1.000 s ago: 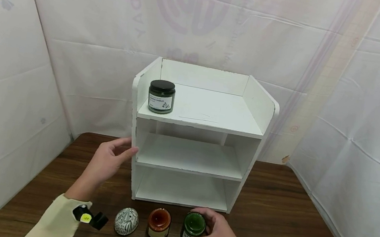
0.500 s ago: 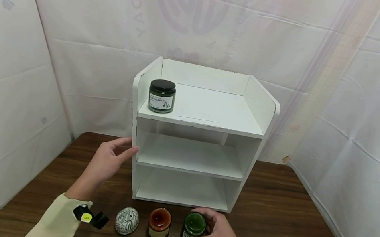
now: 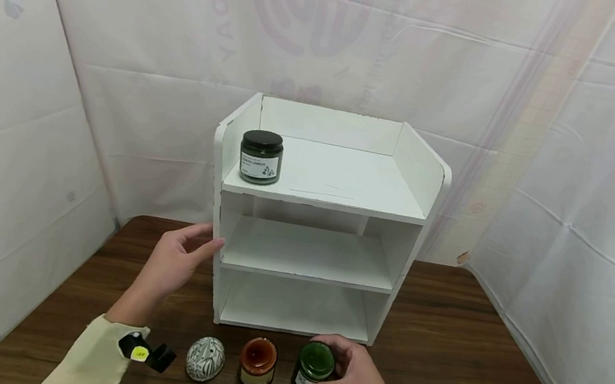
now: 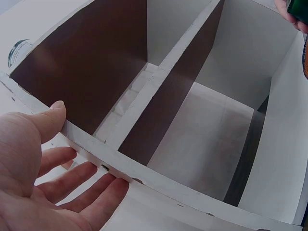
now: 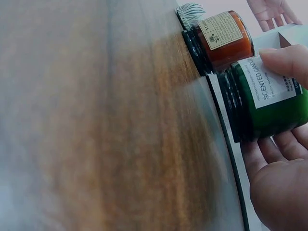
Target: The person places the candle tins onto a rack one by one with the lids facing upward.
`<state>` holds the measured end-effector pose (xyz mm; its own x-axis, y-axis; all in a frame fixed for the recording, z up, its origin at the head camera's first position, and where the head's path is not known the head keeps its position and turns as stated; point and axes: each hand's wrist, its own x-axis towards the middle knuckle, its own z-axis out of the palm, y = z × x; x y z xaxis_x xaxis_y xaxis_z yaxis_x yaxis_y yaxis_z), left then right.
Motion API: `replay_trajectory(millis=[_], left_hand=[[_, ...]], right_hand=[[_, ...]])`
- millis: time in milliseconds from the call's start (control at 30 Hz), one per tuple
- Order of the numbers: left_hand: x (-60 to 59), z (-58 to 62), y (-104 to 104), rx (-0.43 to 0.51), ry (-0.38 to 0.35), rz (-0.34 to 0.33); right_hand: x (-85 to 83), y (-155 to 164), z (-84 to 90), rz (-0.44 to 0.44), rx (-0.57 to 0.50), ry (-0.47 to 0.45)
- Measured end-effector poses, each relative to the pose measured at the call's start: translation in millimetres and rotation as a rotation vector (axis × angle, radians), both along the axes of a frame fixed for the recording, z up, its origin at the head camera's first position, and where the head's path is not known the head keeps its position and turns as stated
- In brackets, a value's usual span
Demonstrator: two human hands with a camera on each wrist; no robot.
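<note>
My right hand (image 3: 354,379) grips a green glass scented-candle jar (image 3: 316,362) in front of the shelf unit. The jar is upside down, its black lid (image 5: 232,108) toward the wooden table and its white label inverted. My left hand (image 3: 175,259) holds the left side panel of the white shelf unit (image 3: 317,204), thumb at the front edge and fingertips along the outer face. An amber candle jar (image 3: 257,363), also lid down, stands left of the green one. Further left sits a rounded object (image 3: 205,359) with a black-and-white leaf pattern.
Another green candle jar (image 3: 261,158) with a black lid stands upright on the left of the top tier. Two lower tiers (image 3: 308,251) open to the front. White cloth walls (image 3: 149,97) enclose the dark wooden table (image 3: 440,342) at the back and sides.
The green jar in my right hand has shifted very slightly away from me and tipped a little. My left hand stays where it was on the shelf unit.
</note>
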<state>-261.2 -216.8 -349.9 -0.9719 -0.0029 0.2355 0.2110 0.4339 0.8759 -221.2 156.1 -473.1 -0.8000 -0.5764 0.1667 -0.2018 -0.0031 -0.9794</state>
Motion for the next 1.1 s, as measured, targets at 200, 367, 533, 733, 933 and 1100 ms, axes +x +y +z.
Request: replay_trajectory(millis=[200,367,533,733,933,1100], left_hand=[[0.2,0.2,0.2,-0.001,-0.001,-0.003],[0.0,-0.4,0.7,0.001,0.008,-0.005],[0.2,-0.5,1.0,-0.002,0.012,-0.003],[0.5,-0.6,0.7,-0.002,0.011,-0.001],[1.4,0.6,0.8,-0.005,0.010,-0.001],[3.6,3.5,0.8,-0.002,0.004,-0.003]], right_hand=[[-0.6,1.3,0.7,0.008,0.010,0.033],[0.7,1.5,1.6,0.017,-0.016,0.075],[0.6,2.1,2.2,0.013,-0.024,0.100],[1.1,2.9,2.4,-0.007,-0.025,0.109],[2.8,1.9,4.9,-0.021,-0.052,0.105],[4.2,1.4,7.2,-0.032,-0.093,0.096]])
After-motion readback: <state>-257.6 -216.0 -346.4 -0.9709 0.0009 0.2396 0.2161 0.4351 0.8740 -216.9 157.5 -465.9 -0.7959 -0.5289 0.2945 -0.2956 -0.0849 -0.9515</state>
